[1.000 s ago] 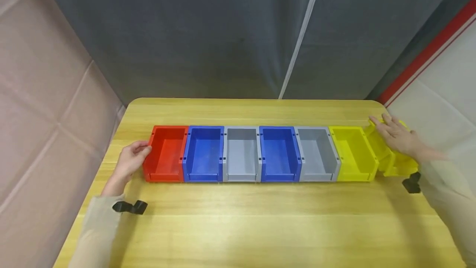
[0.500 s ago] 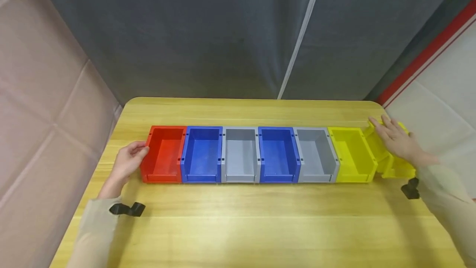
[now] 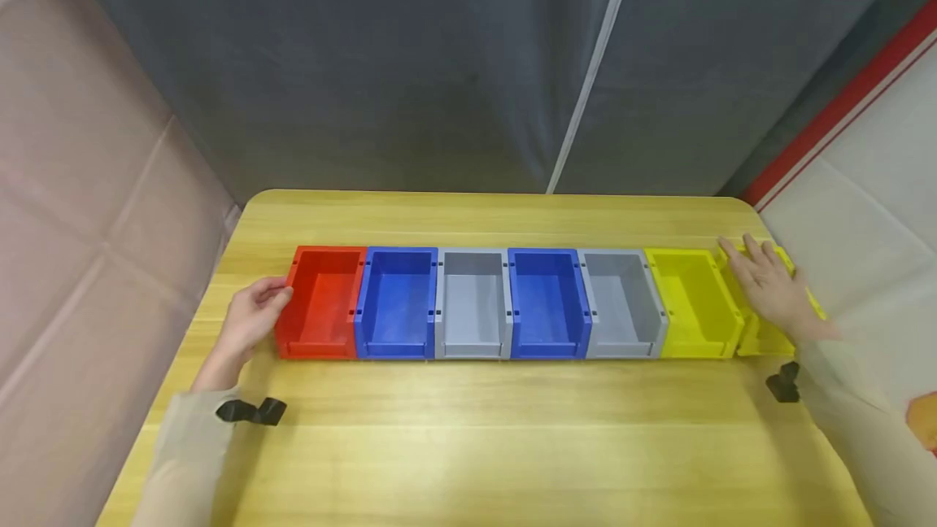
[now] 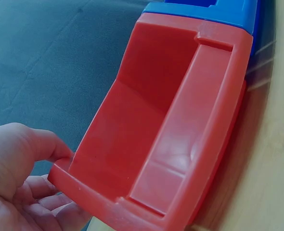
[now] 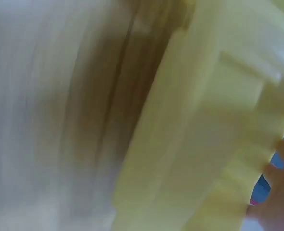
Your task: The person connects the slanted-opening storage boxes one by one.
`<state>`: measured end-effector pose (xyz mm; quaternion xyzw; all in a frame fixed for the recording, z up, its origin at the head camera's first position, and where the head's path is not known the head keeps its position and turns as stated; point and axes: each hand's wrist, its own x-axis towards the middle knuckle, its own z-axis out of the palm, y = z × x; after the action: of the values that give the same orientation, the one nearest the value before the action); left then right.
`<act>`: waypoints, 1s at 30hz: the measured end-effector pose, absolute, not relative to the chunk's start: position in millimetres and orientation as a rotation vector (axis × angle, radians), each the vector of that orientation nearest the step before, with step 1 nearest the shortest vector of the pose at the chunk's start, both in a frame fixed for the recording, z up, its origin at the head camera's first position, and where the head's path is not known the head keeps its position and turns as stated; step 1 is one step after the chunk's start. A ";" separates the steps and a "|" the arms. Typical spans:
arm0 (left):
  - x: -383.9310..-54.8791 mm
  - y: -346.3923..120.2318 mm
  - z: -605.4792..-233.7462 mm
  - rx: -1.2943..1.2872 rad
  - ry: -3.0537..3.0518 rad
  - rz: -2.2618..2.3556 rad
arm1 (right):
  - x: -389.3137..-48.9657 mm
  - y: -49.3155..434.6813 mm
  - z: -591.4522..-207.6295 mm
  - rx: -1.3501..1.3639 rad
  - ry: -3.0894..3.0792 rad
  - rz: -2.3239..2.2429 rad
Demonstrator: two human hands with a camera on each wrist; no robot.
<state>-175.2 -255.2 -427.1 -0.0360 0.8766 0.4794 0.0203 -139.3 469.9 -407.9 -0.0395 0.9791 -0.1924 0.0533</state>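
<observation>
At the row's left end is a red open-front storage bin (image 3: pixel 320 311). My left hand (image 3: pixel 249 321) pinches its left side wall; the left wrist view has the thumb inside the rim and the fingers (image 4: pixel 38 211) outside. At the right end, my right hand (image 3: pixel 772 289) lies over the last yellow bin (image 3: pixel 763 340) with its fingers spread and mostly straight. That hand covers much of the bin. The right wrist view is blurred, with the yellow bin's front large in it and fingertips at the right edge. A second yellow bin (image 3: pixel 695 303) stands just to its left.
Between the ends stand a blue bin (image 3: pixel 398 303), a grey bin (image 3: pixel 473 303), another blue bin (image 3: pixel 549 303) and another grey bin (image 3: pixel 622 303), side by side. All sit on a wooden table (image 3: pixel 468 437). A dark curtain (image 3: pixel 366 71) hangs behind; light walls flank the table.
The rightmost yellow bin, tilted and askew before, now sits lower and closer against its yellow neighbour. My right hand has moved left and slightly nearer with it. The left hand keeps its hold.
</observation>
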 end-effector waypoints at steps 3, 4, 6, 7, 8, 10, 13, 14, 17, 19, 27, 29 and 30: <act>-177.8 -254.5 -427.3 -0.098 2.727 1.484 | -136.1 469.2 -417.6 -0.068 3.006 -0.525; -178.2 -254.2 -427.1 -0.098 2.727 1.485 | -135.7 469.2 -419.2 -0.056 3.011 -0.522; -178.0 -253.9 -426.8 -0.105 2.726 1.484 | -135.6 468.9 -419.4 -0.045 3.031 -0.515; -177.8 -254.0 -426.8 -0.108 2.722 1.485 | -135.9 468.8 -418.5 -0.044 3.034 -0.520; -177.2 -254.1 -426.5 -0.114 2.718 1.481 | -136.3 468.5 -417.6 -0.048 3.039 -0.515; -176.0 -254.3 -425.7 -0.122 2.713 1.476 | -137.3 468.0 -415.3 -0.055 3.034 -0.513; -175.3 -255.6 -424.1 -0.127 2.703 1.461 | -139.0 467.5 -412.2 -0.070 3.011 -0.470; -175.3 -256.0 -423.0 -0.127 2.702 1.449 | -139.7 467.9 -411.2 -0.087 3.008 -0.436; -177.0 -255.4 -417.6 -0.122 2.694 1.395 | -143.9 464.5 -406.0 -0.126 3.028 -0.389; -179.3 -252.1 -411.4 -0.114 2.704 1.352 | -148.0 458.1 -400.5 -0.147 3.067 -0.429; -197.0 -212.2 -367.9 0.057 2.974 1.271 | -178.7 409.9 -371.0 -0.214 3.129 -0.694; -204.8 -200.2 -361.3 0.162 3.059 1.211 | -187.6 397.4 -366.7 -0.223 3.158 -0.689; -209.2 -194.5 -359.3 0.229 3.102 1.165 | -191.3 391.4 -364.7 -0.221 3.167 -0.691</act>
<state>-209.2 -194.5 -359.3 0.0686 0.9301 0.3494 -0.0899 -191.3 391.4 -364.7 -0.0678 0.9734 -0.2123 -0.0537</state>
